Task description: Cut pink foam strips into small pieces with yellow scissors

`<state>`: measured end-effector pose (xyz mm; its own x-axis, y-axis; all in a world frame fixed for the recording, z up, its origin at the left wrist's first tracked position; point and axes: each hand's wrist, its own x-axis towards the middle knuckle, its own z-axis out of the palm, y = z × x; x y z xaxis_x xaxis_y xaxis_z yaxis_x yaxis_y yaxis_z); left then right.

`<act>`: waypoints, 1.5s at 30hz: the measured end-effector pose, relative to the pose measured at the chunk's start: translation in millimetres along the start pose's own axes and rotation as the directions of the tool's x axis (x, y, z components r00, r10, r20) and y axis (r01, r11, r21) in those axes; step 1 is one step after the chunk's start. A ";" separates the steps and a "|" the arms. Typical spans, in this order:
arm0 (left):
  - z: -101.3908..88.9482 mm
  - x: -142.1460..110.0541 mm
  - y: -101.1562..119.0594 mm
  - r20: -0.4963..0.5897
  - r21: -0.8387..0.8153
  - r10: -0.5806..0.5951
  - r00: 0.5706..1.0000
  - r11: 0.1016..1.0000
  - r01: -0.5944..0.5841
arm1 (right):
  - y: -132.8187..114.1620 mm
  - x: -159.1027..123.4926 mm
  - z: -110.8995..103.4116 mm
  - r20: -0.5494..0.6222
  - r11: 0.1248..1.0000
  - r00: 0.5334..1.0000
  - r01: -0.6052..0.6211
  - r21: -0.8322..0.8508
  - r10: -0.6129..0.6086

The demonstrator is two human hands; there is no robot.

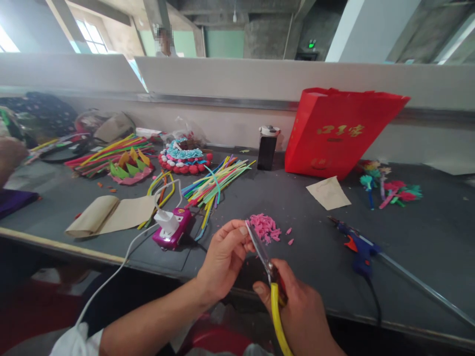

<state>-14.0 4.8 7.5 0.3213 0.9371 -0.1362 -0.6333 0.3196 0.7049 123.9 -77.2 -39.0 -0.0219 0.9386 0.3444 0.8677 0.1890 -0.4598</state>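
Note:
My right hand (297,301) grips a pair of scissors (264,257) with a yellow-covered handle, blades pointing up and to the left. The blade tips meet the fingertips of my left hand (230,252), which are pinched together. Whatever lies between those fingertips is too small to name. Just beyond both hands, a small heap of pink cut pieces (264,227) lies on the dark table (237,193), with a couple of loose bits to its right.
Left of my hands sit a purple power adapter (172,230) with cables, a paper roll (111,215) and pipe cleaners (218,183). A glue gun (358,247) with a long glue stick lies right. Behind stand a black bottle (267,148) and a red bag (341,133). Another person's hand (13,153) shows far left.

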 end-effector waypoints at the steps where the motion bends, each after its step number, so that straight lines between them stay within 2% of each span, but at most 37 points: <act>1: 0.1 -0.1 -0.1 -0.001 -0.006 -0.002 1.000 1.000 0.002 | -0.1 0.2 0.7 -0.010 1.000 1.000 0.001 -0.002 -0.001; 23: -0.3 -0.3 -2.5 -0.005 -0.039 -0.011 1.000 0.999 0.011 | 0.1 -7.0 10.2 -0.046 0.998 0.998 0.040 0.048 -0.038; 28: -0.7 -1.0 -3.5 -0.010 -0.026 0.003 1.000 1.000 -0.003 | -3.6 -4.5 6.1 0.021 0.998 0.999 0.038 0.051 -0.039; 33: -1.7 -0.4 -4.8 -0.013 -0.027 0.013 1.000 1.000 -0.013 | -3.6 -3.5 3.6 0.037 0.999 0.999 0.032 0.011 -0.032; 45: -1.4 0.8 -4.4 -0.018 -0.002 0.024 1.000 1.000 -0.024 | -2.3 -1.9 -3.1 0.146 0.995 0.989 -0.015 0.103 -0.001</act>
<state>-11.9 4.2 3.3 0.2933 0.9469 -0.1315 -0.6422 0.2971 0.7067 123.5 -80.3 -36.1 -0.0948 0.9706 0.2212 0.8121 0.2039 -0.5467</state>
